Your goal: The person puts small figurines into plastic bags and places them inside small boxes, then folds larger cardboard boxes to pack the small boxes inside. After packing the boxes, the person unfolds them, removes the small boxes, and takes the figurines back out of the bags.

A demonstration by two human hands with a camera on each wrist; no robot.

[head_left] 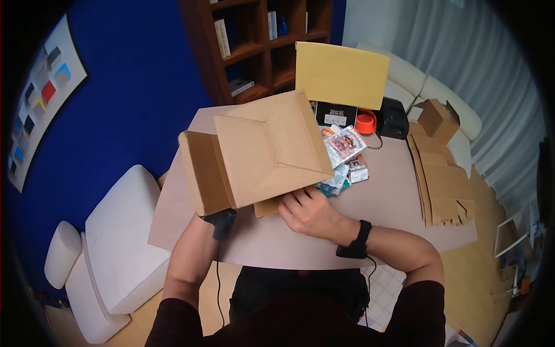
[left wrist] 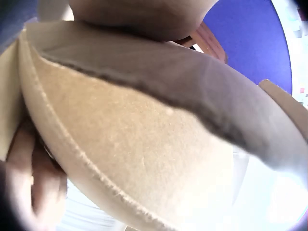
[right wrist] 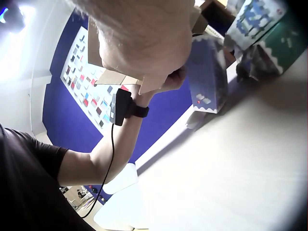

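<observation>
A brown cardboard box [head_left: 269, 144] is held tilted above the table, its large creased side facing up and a flap [head_left: 211, 170] sticking out at the left. My left hand [left wrist: 139, 19] grips the box from its left side, mostly hidden behind it in the head view. My right hand [head_left: 309, 211] is at the lower edge, with bent fingers holding the cardboard there. Beside the box's right edge lie several small printed packs [head_left: 347, 144] in a loose heap. In the right wrist view, a purple pack [right wrist: 207, 74] and a green one [right wrist: 284, 50] stand near my right hand.
Behind the heap are a yellow panel [head_left: 341, 75], a black printed box [head_left: 336, 114], an orange-red round object [head_left: 365, 121] and a black device [head_left: 393, 118]. Flattened cardboard [head_left: 442, 179] and a small cardboard box [head_left: 439, 120] lie at the right of the table [head_left: 399, 202].
</observation>
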